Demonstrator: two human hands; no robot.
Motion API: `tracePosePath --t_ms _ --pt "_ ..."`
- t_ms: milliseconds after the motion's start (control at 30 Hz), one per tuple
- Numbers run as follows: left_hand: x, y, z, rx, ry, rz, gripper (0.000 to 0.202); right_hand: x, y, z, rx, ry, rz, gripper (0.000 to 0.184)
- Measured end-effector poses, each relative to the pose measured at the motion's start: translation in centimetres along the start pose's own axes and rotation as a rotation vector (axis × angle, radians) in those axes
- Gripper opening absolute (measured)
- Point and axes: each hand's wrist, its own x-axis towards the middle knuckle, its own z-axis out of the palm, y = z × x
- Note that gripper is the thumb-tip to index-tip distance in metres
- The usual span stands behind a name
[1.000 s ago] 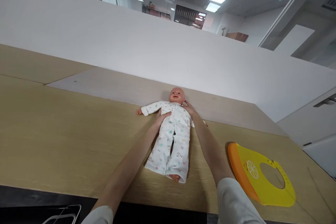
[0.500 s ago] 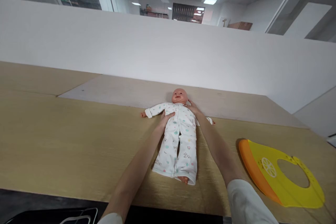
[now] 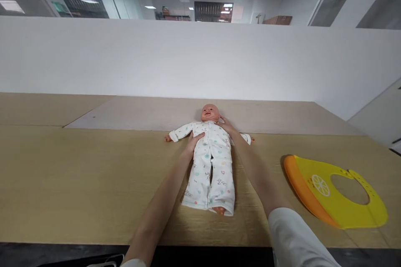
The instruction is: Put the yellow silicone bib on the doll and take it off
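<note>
A baby doll [image 3: 209, 162] in white patterned pajamas lies face up on the table, head away from me and arms spread. My left hand [image 3: 196, 142] grips its torso on the left side, thumb over the chest and the other fingers hidden beneath or behind it. At the doll's other shoulder, close to the neck, is my right hand [image 3: 227, 127], its fingers partly hidden around the shoulder. My right forearm covers part of the doll's arm on that side. One bare foot shows below a trouser leg.
A yellow silicone bib [image 3: 338, 192] with an orange pocket lies on the right of the wooden table [image 3: 78, 183]. A pale strip [image 3: 150, 112] runs along the table's back, against a white wall [image 3: 175, 58] with glass above. The table's front edge is near my forearms.
My view has tilted and shifted slightly, levelling the table edge. Both hands stay on the doll, which lies in about the same place.
</note>
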Motion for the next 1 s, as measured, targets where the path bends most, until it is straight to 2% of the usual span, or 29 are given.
tracePosePath --t_ms 167,267,367,400,467,533,600,700,800,900,1000 --pt "-0.3 0.4 -0.2 -0.010 -0.012 -0.053 0.069 0.0 0.0 -0.9 -0.288 0.087 0.078 0.062" --pt "-0.6 0.5 -0.5 0.033 -0.023 -0.040 0.066 -1.6 -0.5 -2.8 -0.468 0.205 0.018 0.054" --pt "-0.9 0.4 -0.9 0.099 -0.004 0.015 0.063 -5.8 -1.1 -4.2 -0.640 0.248 -0.119 0.037" --pt "-1.0 0.3 -1.1 0.130 0.006 0.040 0.061 -7.8 -1.3 -4.2 -0.735 0.211 -0.218 0.029" --pt "-1.3 0.0 -1.6 0.210 0.047 0.088 0.057 -12.4 -1.4 -3.5 -0.846 0.028 -0.446 0.015" --pt "-1.7 -0.3 -2.2 0.325 0.112 0.139 0.053 -16.9 -1.4 -1.7 -0.841 -0.214 -0.678 0.017" --pt "-2.3 -0.4 -2.9 0.456 0.167 0.211 0.048 -20.6 -1.4 0.6 -0.840 -0.401 -0.912 0.018" --pt "-3.0 -0.3 -3.7 0.605 0.188 0.305 0.040 -23.8 -1.6 3.5 -0.913 -0.579 -1.086 0.021" --pt "-3.1 -0.2 -4.0 0.670 0.173 0.342 0.038 -24.9 -1.9 4.3 -1.099 -0.771 -1.038 0.024" --pt "-2.7 -0.5 -4.2 0.677 0.162 0.364 0.037 -25.0 -2.6 3.2 -1.289 -0.936 -0.802 0.026" --pt "-2.2 -1.1 -4.4 0.654 0.175 0.390 0.037 -24.9 -3.6 1.8 -1.436 -0.972 -0.611 0.026"
